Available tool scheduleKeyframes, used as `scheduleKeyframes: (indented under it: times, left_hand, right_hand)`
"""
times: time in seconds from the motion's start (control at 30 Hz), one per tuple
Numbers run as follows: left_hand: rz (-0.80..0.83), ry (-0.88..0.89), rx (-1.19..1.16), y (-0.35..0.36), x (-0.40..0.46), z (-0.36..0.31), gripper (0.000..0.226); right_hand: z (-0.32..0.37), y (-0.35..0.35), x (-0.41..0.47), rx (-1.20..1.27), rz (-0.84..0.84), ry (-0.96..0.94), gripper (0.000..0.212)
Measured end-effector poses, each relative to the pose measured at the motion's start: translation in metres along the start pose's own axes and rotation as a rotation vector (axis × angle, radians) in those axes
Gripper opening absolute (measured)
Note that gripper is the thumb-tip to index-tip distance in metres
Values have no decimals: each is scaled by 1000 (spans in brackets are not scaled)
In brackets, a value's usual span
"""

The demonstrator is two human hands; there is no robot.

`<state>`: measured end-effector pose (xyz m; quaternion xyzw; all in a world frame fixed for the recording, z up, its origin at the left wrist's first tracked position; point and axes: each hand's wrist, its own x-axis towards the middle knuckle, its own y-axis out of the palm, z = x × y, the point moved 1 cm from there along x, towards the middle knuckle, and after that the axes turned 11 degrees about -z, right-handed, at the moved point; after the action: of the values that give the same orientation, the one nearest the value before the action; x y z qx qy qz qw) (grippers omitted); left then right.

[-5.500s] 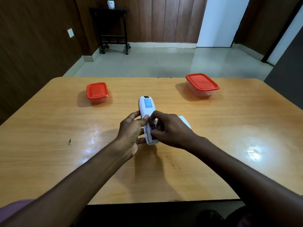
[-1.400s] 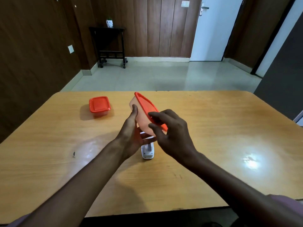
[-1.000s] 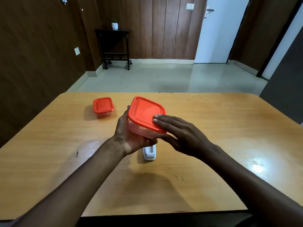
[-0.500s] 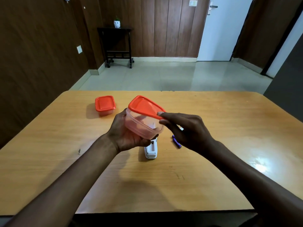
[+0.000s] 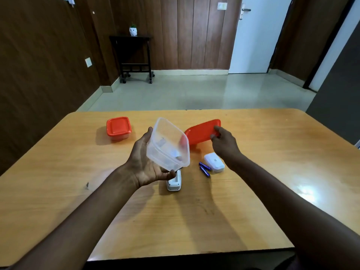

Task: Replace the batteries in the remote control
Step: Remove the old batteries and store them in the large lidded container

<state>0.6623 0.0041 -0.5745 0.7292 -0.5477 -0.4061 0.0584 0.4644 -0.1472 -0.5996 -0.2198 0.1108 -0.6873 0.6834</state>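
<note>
Above the table [image 5: 253, 152], left hand [image 5: 145, 164] gripping clear tub [image 5: 167, 145], right hand [image 5: 223, 143] pinching red lid [image 5: 200, 131].

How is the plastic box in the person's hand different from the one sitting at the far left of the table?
The clear container is held in the left hand, off the table and tilted; the small container rests flat on the table. The held one is open, its red lid gripped in the right hand; the small one has its lid on. The held one looks larger. Both are clear plastic with red lids.
</note>
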Motion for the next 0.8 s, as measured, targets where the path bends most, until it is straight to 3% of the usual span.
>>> scheduleKeyframes:
  times: [0.13,0.23,0.3,0.4,0.47,0.53,0.67,0.8]
  left_hand:
    - [8,8,15,1,1,1,67]
    - [-2,11,-1,0,3,2,68]
    - [-9,29,-5,1,4,3,65]
    - [-13,74,-6,5,2,5,62]
    - [5,68,3,10,-1,8,62]
    - [55,40,16,15,-5,13,60]
    - [59,32,151,20,-10,23,49]
    - [-54,146,303,28,-15,39,33]
  right_hand:
    - [-19,5,6,-413,255,-61,47]
    - [-30,5,8,-767,247,-174,46]
    - [-19,1,3,-727,128,-255,46]
    - [12,-4,-15,-361,-32,-285,40]
    - [33,-5,-30,-103,34,-181,40]
    - [41,-7,-42,27,110,-64,25]
    - [34,-28,-49,-72,55,-44,34]
    - [25,-61,-53,-176,124,-18,25]
